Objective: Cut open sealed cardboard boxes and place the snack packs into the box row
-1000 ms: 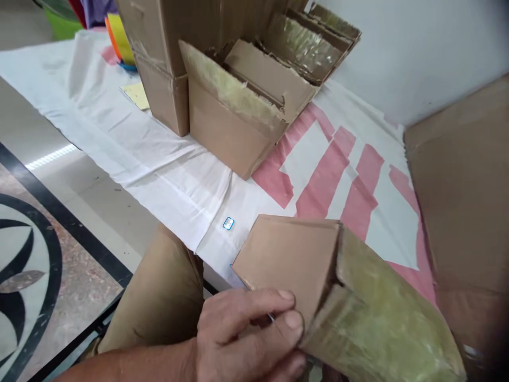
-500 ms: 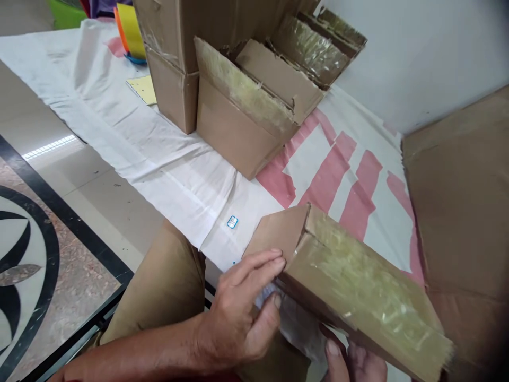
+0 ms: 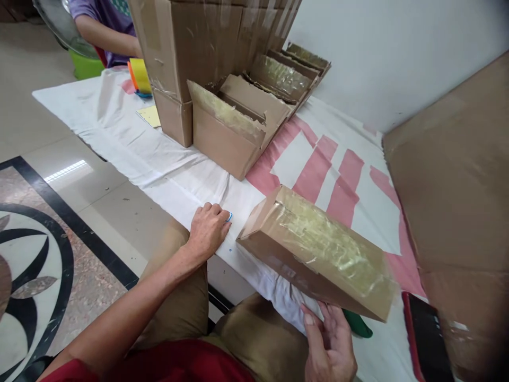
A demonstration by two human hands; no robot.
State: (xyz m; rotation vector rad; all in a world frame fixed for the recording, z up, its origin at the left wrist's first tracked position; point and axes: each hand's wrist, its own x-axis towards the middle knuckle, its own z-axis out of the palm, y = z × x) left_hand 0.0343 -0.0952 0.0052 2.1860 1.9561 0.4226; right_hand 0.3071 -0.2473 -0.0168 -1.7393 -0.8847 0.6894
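We are looking at a small brown box (image 3: 318, 252) wrapped in shiny clear tape. It is lying on the white and pink cloth (image 3: 178, 180) that covers the surface, near the edge, at about 5 o'clock from the middle of the view. Our right hand (image 3: 330, 345) is holding the near end of the box from below, with the thumb pressing up against its side. Our left hand (image 3: 207, 228) is curled and resting on the cloth at 9 o'clock from the box, just beside a tiny blue sticker (image 3: 229, 216). It is holding nothing that we can see.

We think we are in the taping step, with the box closed and mostly covered. The next move probably needs a steady grip while we are turning or setting the box.

At 11 o'clock, more brown boxes (image 3: 222, 127) are standing together. Far behind, a roll of yellow tape (image 3: 140, 76) is sitting by another person's arm (image 3: 105, 34).
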